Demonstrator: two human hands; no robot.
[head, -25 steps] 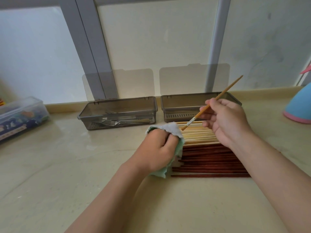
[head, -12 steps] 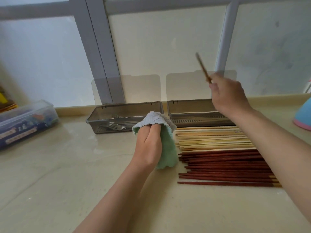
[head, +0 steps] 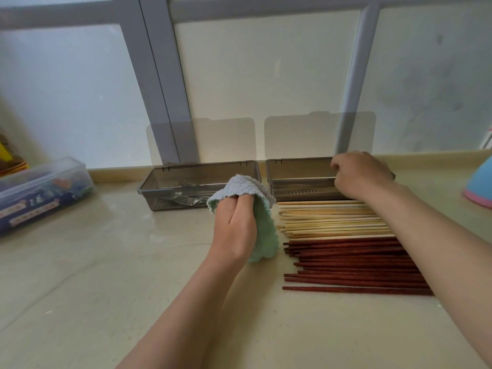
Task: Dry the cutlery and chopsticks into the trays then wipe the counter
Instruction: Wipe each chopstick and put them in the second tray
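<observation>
Beige counter point(head: 106, 262) fills lower frame. Right of centre, chopsticks lie flat in a row: pale chopsticks point(head: 327, 219) above dark red chopsticks point(head: 346, 259). Two grey trays at centre: left tray point(head: 159, 179) holds forks point(head: 183, 199), right tray point(head: 298, 166) sits just above the pale ones. Right hand point(head: 362, 174) over right tray, fingers curled; cannot tell if it holds anything. Left hand point(head: 234, 227) at centre clutches green-blue cloth point(head: 239, 186)

Both bare forearms reach forward from the lower edge, the left hand point(head: 235, 227) with its back toward the camera, fingers and thumb curled round a cloth point(head: 265, 230), the right hand point(head: 362, 175) farther ahead, knuckles up, fingers curled downward, their tips hidden.
</observation>
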